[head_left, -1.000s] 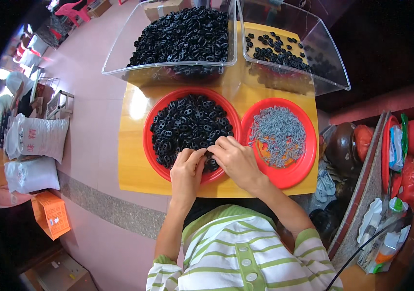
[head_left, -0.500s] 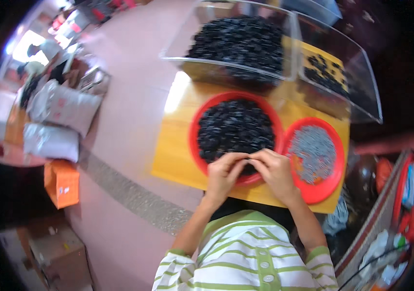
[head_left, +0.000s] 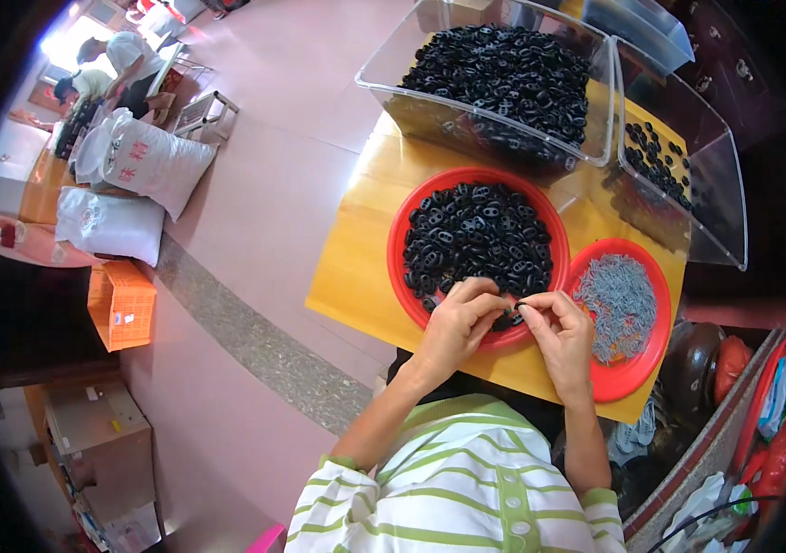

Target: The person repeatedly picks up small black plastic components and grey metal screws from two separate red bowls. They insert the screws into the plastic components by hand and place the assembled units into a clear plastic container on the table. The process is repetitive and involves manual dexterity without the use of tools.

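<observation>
My right hand (head_left: pixel 563 339) pinches a small black oval plastic piece between thumb and fingertips, over the near rim of a red round basin (head_left: pixel 560 217). Close beside it, my left hand (head_left: pixel 462 323) has thumb and forefinger closed near that piece; what they hold, if anything, is too small to make out. The basin carries a heap of black oval pieces with holes (head_left: pixel 485 230). To its right, a smaller red basin (head_left: pixel 637 373) contains many thin grey pin-like parts (head_left: pixel 616 304).
Both basins stand on a yellow table (head_left: pixel 356 267). Behind them are a clear bin (head_left: pixel 494 115) heaped with black pieces and another clear bin (head_left: pixel 720 207) with fewer. White sacks (head_left: pixel 158 161), an orange crate (head_left: pixel 122 304) and cardboard boxes (head_left: pixel 107 442) lie left. Two people work far left.
My fingertips, together before, are now a little apart, with the black piece in my right hand. The whole view has shifted, so the table appears farther right.
</observation>
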Tool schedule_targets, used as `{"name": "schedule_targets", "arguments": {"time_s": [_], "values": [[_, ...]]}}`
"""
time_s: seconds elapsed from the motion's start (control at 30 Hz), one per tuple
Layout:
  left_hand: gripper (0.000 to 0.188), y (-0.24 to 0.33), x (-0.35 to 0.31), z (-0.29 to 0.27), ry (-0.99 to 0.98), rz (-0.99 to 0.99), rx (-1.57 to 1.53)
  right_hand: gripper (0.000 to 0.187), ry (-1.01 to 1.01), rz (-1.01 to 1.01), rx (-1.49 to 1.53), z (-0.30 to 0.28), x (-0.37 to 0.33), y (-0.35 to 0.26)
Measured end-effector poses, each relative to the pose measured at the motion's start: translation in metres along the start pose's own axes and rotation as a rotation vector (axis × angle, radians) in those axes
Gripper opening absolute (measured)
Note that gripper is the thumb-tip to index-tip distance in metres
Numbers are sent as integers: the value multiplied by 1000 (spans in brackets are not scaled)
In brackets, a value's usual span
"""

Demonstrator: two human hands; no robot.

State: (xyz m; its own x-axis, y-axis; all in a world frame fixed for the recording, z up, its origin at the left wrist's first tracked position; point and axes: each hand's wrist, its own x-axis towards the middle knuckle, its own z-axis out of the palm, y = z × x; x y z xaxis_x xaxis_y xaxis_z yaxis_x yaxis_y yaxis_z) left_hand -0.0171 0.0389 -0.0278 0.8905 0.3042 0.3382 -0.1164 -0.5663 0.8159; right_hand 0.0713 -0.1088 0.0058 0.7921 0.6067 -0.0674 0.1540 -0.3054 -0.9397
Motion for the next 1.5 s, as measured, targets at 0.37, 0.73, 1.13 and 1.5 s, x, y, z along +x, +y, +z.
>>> {"name": "schedule_targets", "arguments": {"time_s": [0.37, 0.73, 1.13, 1.5], "values": [[17, 34, -12, 7, 40, -557, -873, 12, -86, 291, 814, -5, -17, 10], [10, 35, -17, 13, 128, -690, -944, 12, -50, 260, 723, -3, -31, 6], [9, 47, -13, 10, -52, -651, -844, 6, 72, -119, 125, -17, -28, 4], [8, 44, -4, 35, -41, -677, -914, 6, 248, -261, 2, -4, -19, 21]]}}
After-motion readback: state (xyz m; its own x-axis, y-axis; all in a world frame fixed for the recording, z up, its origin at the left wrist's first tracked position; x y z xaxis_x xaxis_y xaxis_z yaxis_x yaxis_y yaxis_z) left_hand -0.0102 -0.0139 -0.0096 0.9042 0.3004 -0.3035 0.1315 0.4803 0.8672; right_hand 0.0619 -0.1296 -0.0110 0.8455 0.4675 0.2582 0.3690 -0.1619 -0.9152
